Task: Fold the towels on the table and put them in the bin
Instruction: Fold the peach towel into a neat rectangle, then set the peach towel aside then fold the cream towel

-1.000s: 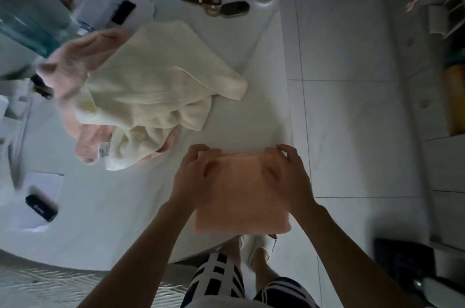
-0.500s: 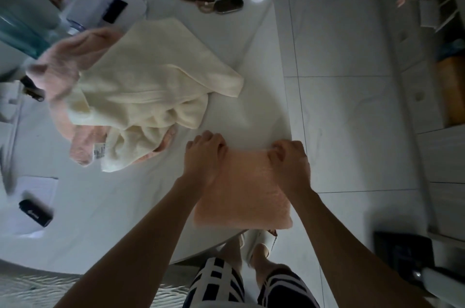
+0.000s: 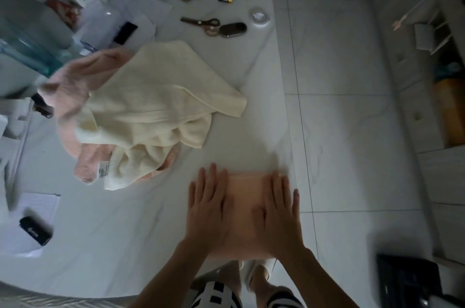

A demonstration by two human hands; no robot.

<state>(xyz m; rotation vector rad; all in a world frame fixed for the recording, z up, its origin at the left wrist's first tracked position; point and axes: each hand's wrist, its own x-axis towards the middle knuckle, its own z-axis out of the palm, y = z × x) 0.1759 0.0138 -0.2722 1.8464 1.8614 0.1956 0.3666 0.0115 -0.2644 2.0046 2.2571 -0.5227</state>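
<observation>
Fingers that gripped the folded peach terry towel's (image 3: pixel 245 209) far edge now lie flat; left hand (image 3: pixel 207 209) and right hand (image 3: pixel 278 214) press it onto the white surface (image 3: pixel 125 244), fold finished, binning likely next

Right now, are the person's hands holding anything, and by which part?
Nothing is gripped. The left hand and the right hand lie flat, fingers straight, pressing on top of the folded peach towel.

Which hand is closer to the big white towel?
The left hand. It lies flat on the folded pink towel, just below and right of the white towel. The right hand presses the pink towel's far side, farther away.
</observation>
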